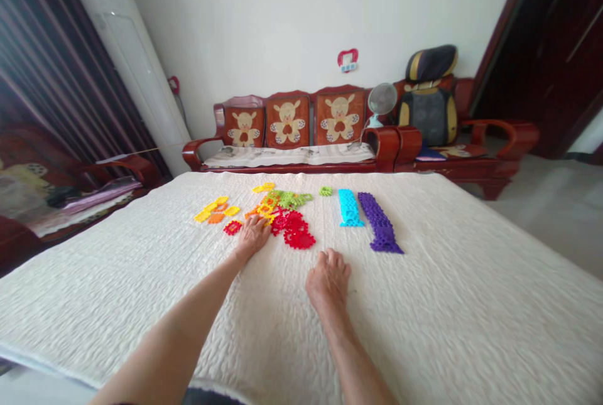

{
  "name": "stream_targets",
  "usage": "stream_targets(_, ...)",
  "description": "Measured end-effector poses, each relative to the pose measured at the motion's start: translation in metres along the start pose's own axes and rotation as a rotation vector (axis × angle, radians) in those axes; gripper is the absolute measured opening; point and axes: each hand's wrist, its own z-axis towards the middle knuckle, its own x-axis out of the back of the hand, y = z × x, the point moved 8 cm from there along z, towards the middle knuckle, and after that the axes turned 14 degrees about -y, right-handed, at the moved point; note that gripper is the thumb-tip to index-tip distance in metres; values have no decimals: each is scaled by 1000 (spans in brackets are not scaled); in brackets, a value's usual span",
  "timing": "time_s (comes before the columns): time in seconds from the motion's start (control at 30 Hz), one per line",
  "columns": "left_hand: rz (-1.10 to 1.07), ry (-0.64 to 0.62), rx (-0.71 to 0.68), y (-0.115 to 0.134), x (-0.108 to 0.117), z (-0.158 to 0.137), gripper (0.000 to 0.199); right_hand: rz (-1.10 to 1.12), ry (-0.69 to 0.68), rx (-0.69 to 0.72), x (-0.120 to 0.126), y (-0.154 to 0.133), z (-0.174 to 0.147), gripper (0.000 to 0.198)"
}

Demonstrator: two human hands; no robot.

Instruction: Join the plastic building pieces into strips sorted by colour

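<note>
My left hand (255, 235) reaches into the near left side of a loose pile, its bent fingers over orange and yellow plastic pieces (267, 203). Its fingertips are partly hidden, so what lies under them is unclear. Red openwork pieces (298, 232) lie just right of these fingers, with green ones (288, 198) behind. Closer to me, my right hand (328, 276) rests on the cream quilted cover (424, 329), fingers curled in, with nothing visible in them. Ahead of it and to the right are a row of light blue pieces (349, 208) and a longer purple row (379, 221).
Yellow and orange pieces (214, 210) are scattered at the left, near a single red piece (232, 228). A small green piece (325, 191) sits apart, left of the blue row. Beyond the table's far edge stands a wooden sofa (289, 122) with a small fan (382, 100).
</note>
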Motion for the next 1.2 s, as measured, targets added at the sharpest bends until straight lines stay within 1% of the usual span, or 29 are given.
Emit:
stream_targets(0.1, -6, 10, -80, -3, 2, -4, 24, 2, 11, 7, -1, 0, 0, 32)
stream_targets(0.2, -51, 19, -194, -1, 6, -11, 22, 7, 12, 5, -1, 0, 0, 32)
stream_targets(0.27, -102, -3, -292, 8, 7, -17, 24, 10, 4, 9, 1, 0, -1, 32)
stream_targets(0.33, -152, -51, -384, 21, 7, -22, 27, 13, -9, 13, 2, -1, -2, 33)
stream_targets(0.37, -167, -72, -405, 27, 8, -22, 30, 15, -14, 15, 3, -1, -2, 33)
stream_targets(0.4, -173, -78, -382, 30, 9, -21, 33, 16, -18, 18, 4, -1, -2, 33)
stream_targets(0.43, -170, -73, -329, 30, 12, -16, 36, 17, -19, 21, 4, -1, -3, 34)
stream_targets(0.47, -161, -51, -234, 25, 15, -10, 38, 18, -19, 25, 4, -1, -3, 34)
stream_targets(0.5, -150, -22, -104, 16, 20, -3, 37, 17, -16, 31, 4, -1, -3, 34)
stream_targets(0.53, -139, -6, -11, 6, 24, 4, 36, 16, -9, 37, 4, -1, -2, 34)
stream_targets(0.6, -121, 12, 175, -21, 32, 15, 34, 12, 15, 45, 3, -1, -2, 34)
stream_targets(0.67, -107, 31, 337, -55, 40, 18, 35, 3, 42, 51, 3, -1, -3, 32)
stream_targets(0.73, -95, 49, 488, -91, 47, 14, 38, -6, 58, 51, 3, -1, -3, 31)
stream_targets(0.8, -92, 40, 590, -120, 48, 7, 42, -13, 56, 50, 2, -1, -3, 32)
stream_targets(0.87, -89, 5, 621, -137, 44, 3, 41, -19, 47, 48, 1, 0, -2, 33)
stream_targets(0.93, -77, -25, 607, -144, 38, 3, 38, -26, 34, 45, 0, 0, -2, 34)
stream_targets(1.03, -49, -45, 572, -147, 32, 5, 37, -29, 15, 41, -1, -1, -1, 35)
stream_targets(1.2, -19, -45, 544, -148, 32, 5, 39, -34, 9, 42, 0, -2, -1, 34)
